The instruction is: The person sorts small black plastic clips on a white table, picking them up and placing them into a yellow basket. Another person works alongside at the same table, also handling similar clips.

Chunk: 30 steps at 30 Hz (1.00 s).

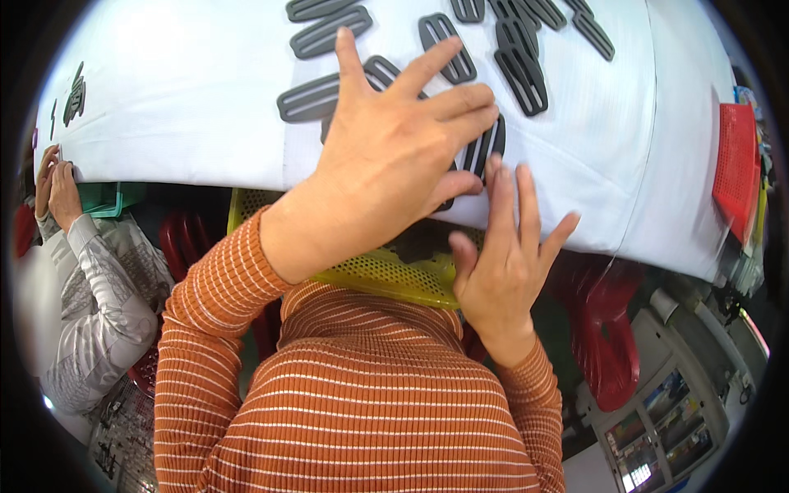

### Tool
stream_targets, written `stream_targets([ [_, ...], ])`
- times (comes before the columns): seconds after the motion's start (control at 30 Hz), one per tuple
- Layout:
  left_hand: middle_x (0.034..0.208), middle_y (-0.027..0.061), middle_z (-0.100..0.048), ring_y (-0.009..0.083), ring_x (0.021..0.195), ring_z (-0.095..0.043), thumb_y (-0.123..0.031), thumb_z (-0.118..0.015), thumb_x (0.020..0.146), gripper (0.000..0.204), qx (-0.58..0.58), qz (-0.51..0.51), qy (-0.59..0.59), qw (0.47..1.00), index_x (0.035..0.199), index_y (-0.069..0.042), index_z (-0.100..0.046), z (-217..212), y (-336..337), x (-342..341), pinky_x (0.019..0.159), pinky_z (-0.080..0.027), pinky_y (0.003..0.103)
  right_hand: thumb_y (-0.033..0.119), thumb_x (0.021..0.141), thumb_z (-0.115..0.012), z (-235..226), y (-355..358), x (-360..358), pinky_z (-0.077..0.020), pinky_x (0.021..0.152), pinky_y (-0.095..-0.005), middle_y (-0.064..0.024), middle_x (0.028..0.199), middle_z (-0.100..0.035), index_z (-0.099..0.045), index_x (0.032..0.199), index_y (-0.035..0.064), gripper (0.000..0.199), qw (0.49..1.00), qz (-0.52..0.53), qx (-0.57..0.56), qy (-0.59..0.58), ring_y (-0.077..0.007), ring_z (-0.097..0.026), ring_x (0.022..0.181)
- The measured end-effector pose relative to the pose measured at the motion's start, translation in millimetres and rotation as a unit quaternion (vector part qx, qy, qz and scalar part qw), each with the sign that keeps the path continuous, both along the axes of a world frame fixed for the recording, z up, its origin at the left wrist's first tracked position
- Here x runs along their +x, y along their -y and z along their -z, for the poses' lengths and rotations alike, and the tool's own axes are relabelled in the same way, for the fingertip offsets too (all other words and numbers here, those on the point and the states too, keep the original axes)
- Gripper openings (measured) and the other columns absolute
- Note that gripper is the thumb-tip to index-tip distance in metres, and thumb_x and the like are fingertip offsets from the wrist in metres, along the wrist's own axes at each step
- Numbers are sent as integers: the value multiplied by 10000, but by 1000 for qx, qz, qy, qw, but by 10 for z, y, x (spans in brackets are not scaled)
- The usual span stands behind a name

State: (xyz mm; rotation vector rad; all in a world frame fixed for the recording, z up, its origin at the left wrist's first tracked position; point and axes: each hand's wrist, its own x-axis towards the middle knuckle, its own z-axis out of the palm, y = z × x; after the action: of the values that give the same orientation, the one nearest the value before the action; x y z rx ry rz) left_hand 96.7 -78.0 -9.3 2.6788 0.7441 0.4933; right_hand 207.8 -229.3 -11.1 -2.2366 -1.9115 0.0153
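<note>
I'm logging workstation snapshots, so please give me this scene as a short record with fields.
left hand: spread over dark slotted pieces
right hand: open, fingertips near one piece, contact unclear
surface: white-covered table
at near edge: yellow perforated basket
far right: red perforated container
far left: co-worker's hands by the table edge

A white-covered table point(205, 99) bears scattered dark slotted buckles point(520, 80), some overlapping.

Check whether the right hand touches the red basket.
Apart: the head view shows a stretch of white cloth between the right hand and the red basket.
</note>
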Motion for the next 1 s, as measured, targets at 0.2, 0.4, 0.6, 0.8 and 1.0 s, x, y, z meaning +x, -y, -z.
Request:
stream_targets([
  [0.2,1318,-60,-594,227,1405,-387,-342,-804,732,520,6,2,-3,1000,1205,-159,-687,-40,80,-44,1018,-165,817,357,1025,-457,41,-144,91,-12,1175,-593,-84,1377,-584,-421,1416,-49,564,999,-7,41,17,-328,-418,1387],
  [0.4,1336,-42,-588,231,1422,-365,-353,-805,730,582,-16,-6,0,1000,1264,-179,-652,18,180,-73,1035,-143,808,359,1014,-499,-124,133,42,-99,1184,-583,-87,1301,-633,-513,1335,-22,499,997,-30,33,-69,-320,-517,1286],
  [0.6,1361,75,-602,270,1350,-476,-187,-783,805,524,-43,-118,179,976,1303,-126,-633,-219,-173,-608,1133,-293,518,262,1018,-481,-111,2,217,-130,1190,-551,-111,1242,-668,-489,1349,-24,437,980,-29,168,-102,-295,-539,1260],
  [0.8,1266,17,-646,292,1275,-542,-132,-746,827,303,-5,-230,157,961,1130,-149,-729,-63,-144,-961,1065,-266,682,150,981,-526,18,-135,190,-175,1186,-539,-103,1255,-663,-531,1308,6,357,966,-79,182,-166,-297,-537,1265],
  [1.0,1300,17,-632,285,1327,-495,-95,-726,837,307,9,-200,73,977,1142,-129,-732,-37,128,-836,1096,-192,685,125,961,-548,41,-266,-26,-133,1193,-544,-70,1251,-672,-514,1344,24,397,966,-92,151,-189,-295,-501,1309],
])
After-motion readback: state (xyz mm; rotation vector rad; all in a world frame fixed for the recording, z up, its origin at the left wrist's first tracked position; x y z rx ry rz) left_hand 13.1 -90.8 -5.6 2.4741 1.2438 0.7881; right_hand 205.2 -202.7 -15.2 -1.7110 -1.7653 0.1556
